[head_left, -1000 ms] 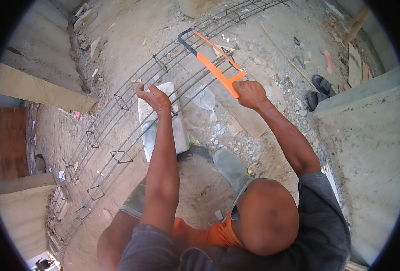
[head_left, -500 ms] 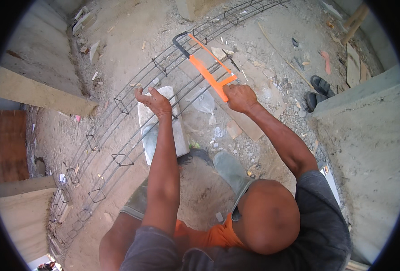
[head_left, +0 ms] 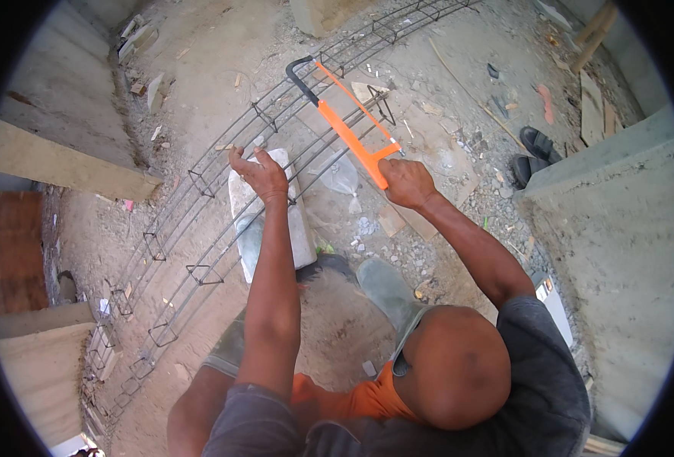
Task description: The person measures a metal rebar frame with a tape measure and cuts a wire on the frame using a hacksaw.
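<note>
- At nine o'clock in the view, a reddish-brown wooden panel (head_left: pixel 13 251) is seen by the far edge.
- A long, slightly curved cage of thin dark steel bars with square ties (head_left: pixel 264 116) is laid out from eight o'clock to one o'clock.
- At ten o'clock, the left hand (head_left: pixel 261 174) is placed over the bars, thumb and fingers parted; whether any bar is gripped cannot be told.
- At nine o'clock, nearer the centre, a whitish rectangular block (head_left: pixel 301 236) is partly covered by the left forearm.
- At twelve o'clock, an orange-and-black metal hacksaw (head_left: pixel 348 141) is held across the cage; blade contact cannot be told.
- At two o'clock, its handle is enclosed by the tightly closed right hand (head_left: pixel 407 183).
</note>
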Motion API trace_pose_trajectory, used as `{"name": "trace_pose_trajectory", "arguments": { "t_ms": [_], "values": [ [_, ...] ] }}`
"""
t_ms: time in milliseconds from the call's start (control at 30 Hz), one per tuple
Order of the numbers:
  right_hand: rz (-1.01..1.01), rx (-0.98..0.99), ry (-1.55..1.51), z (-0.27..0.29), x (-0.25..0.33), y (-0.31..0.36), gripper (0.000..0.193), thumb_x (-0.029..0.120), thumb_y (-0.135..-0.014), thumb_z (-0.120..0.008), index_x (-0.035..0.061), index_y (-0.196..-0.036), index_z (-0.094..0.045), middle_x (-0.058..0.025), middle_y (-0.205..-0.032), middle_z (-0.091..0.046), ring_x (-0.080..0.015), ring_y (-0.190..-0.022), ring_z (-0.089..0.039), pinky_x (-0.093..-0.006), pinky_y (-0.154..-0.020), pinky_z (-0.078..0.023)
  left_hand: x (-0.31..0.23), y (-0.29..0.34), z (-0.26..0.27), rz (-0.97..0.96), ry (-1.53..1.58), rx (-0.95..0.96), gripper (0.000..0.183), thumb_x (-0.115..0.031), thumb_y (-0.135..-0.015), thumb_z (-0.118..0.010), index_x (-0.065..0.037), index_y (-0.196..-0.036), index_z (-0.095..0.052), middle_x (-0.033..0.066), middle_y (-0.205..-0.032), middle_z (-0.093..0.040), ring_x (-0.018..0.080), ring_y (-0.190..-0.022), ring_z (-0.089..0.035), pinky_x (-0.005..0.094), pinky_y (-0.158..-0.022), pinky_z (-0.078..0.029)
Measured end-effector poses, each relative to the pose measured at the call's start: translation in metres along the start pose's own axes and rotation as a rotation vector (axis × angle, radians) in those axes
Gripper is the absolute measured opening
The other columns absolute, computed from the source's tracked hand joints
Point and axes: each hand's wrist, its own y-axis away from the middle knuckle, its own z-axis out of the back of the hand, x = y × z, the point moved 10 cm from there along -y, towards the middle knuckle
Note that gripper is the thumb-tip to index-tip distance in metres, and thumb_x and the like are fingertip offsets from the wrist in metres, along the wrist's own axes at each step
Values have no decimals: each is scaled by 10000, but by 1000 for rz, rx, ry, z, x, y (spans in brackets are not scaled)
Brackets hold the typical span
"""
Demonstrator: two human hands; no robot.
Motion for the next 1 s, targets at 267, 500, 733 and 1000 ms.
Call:
{"name": "trace_pose_trajectory", "arguments": {
  "t_ms": [267, 500, 733, 1000],
  "values": [
    [-105, 120, 105, 7, -21, 112, 124, 85, -752, -638, 86, -845, -558, -88, -741, -612, -293, -740, -656, -434, -659, -510, -31, 31, -49, -126, -494, 717, 510, -529, -971, -504, -77, -864, -714, 210, -790, -697, 381, -823, -674, 497, -898, -436],
    [-111, 149, 107, -16, -45, 25, 118, 96, -784, -613, 69, -896, -586, -124, -800, -670, -316, -766, -689, -446, -641, -532, -32, 41, -54, -325, -636, 692, 558, -558, -978, -479, -66, -826, -693, 189, -738, -697, 422, -739, -667, 521, -717, -492],
    [-99, 90, 68, -14, -31, -12, 113, 103, -805, -587, 68, -913, -594, -134, -822, -678, -323, -780, -690, -461, -648, -536, -15, 19, -48, -89, -668, 677, 497, -516, -977, -503, -74, -893, -713, 223, -811, -711, 421, -805, -689, 503, -747, -522],
    [-131, 126, 57, -1, -40, 100, 145, 81, -736, -651, 88, -850, -562, -104, -755, -646, -302, -732, -666, -453, -630, -502, -35, 40, -56, -196, -660, 741, 468, -458, -997, -489, -62, -862, -699, 216, -765, -700, 409, -775, -687, 523, -739, -505]
  ]
}}
